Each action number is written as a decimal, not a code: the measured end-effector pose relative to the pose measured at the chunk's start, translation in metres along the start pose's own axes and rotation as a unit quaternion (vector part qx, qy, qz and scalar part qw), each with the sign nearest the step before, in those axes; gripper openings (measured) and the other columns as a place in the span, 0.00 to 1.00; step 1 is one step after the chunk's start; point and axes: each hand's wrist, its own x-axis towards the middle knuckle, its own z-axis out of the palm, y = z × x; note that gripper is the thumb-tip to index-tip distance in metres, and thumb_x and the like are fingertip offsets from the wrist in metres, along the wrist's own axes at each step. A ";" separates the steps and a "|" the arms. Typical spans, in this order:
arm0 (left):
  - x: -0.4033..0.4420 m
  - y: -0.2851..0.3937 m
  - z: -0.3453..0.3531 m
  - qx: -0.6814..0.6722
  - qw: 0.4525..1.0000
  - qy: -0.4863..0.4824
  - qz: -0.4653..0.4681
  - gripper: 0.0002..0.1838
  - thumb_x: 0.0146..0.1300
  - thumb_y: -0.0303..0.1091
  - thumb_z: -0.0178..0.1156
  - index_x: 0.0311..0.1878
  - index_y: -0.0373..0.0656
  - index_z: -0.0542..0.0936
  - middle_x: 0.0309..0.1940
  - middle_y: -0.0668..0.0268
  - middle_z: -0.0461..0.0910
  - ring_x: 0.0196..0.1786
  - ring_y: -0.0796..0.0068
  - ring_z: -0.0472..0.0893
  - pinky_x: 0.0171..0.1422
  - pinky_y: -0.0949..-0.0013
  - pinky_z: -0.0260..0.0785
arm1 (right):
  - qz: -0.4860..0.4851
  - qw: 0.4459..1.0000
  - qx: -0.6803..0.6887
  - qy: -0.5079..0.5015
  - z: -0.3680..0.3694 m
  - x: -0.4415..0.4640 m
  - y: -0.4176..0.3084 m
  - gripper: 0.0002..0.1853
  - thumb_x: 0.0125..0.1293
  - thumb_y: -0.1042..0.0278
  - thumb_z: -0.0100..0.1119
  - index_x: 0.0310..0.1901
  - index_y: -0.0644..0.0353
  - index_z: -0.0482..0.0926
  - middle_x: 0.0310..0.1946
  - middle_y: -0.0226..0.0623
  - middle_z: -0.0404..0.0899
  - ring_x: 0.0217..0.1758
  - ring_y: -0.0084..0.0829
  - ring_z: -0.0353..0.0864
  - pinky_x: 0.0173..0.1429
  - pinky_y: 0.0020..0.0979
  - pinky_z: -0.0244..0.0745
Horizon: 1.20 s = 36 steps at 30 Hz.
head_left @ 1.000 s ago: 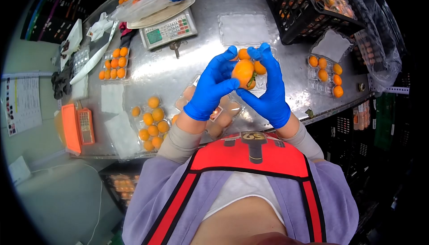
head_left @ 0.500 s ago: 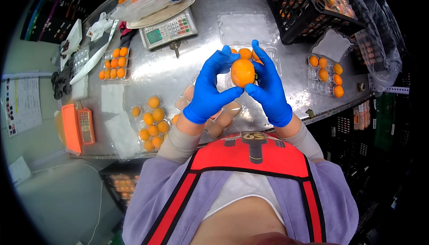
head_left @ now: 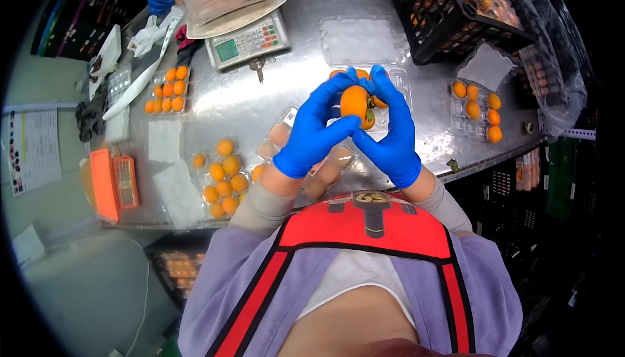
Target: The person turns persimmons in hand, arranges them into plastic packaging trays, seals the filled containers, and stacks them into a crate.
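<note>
On a shiny grey metal worktable [head_left: 299, 90], under bright reflections, sits below a grey electronic scale with a green display [head_left: 227, 49] to the left and a black slotted plastic crate [head_left: 423, 5] to the right. Held up above a clear plastic tray [head_left: 402, 82] containing more fruit: a smooth round orange fruit [head_left: 353, 104], with a dark green leafy calyx [head_left: 370, 114] turned toward the right hand [head_left: 394, 145]. Gripped on the near side by the thumb of the left hand [head_left: 311, 137], with the other fingers of that hand curved around the far side, closed on the skin. Half closed on the right, thumb tip near the calyx and fingers arched beyond; cannot tell whether touching there, because of the overlap. Looks fairly light, with some heft for its size. Seems firm, yet probably bruises or dents under a hard pinch. Likely slips a little in smooth blue gloves, being glossy and rounded. Best taken by the widest part of the sides, with thumb and fingers spread opposite each other and only gentle pressure. Better kept clear of the calyx, apparently thin, brittle at the edges and liable to tear or snag.
</note>
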 end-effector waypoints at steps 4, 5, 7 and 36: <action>0.001 -0.008 0.005 0.026 0.998 0.057 0.002 0.25 0.62 0.30 0.59 0.62 0.40 0.66 0.60 0.61 0.69 0.60 0.70 0.72 0.62 0.67 0.66 | -0.036 0.999 -0.035 0.001 0.003 0.001 -0.004 0.36 0.50 0.76 0.67 0.63 0.60 0.65 0.60 0.43 0.69 0.60 0.40 0.71 0.62 0.35 0.66; 0.001 -0.010 0.004 0.022 0.997 0.071 0.008 0.22 0.64 0.32 0.58 0.60 0.40 0.67 0.59 0.61 0.70 0.59 0.70 0.72 0.62 0.67 0.67 | -0.033 0.998 -0.043 0.007 0.005 0.000 -0.003 0.36 0.50 0.76 0.67 0.62 0.60 0.65 0.59 0.43 0.70 0.59 0.40 0.71 0.60 0.35 0.67; 0.005 -0.008 0.001 -0.003 0.995 0.088 -0.038 0.20 0.66 0.33 0.56 0.60 0.39 0.68 0.58 0.60 0.71 0.59 0.71 0.72 0.62 0.67 0.67 | -0.031 0.998 -0.051 0.013 0.008 -0.003 -0.002 0.35 0.49 0.76 0.68 0.62 0.60 0.66 0.58 0.43 0.71 0.58 0.41 0.72 0.59 0.35 0.68; -0.010 0.000 -0.003 0.044 0.997 0.037 -0.042 0.26 0.67 0.33 0.51 0.66 0.32 0.62 0.58 0.55 0.71 0.60 0.68 0.72 0.64 0.67 0.64 | -0.063 0.994 -0.084 0.009 0.008 0.000 -0.004 0.35 0.48 0.74 0.70 0.60 0.59 0.68 0.55 0.42 0.73 0.53 0.41 0.74 0.55 0.36 0.69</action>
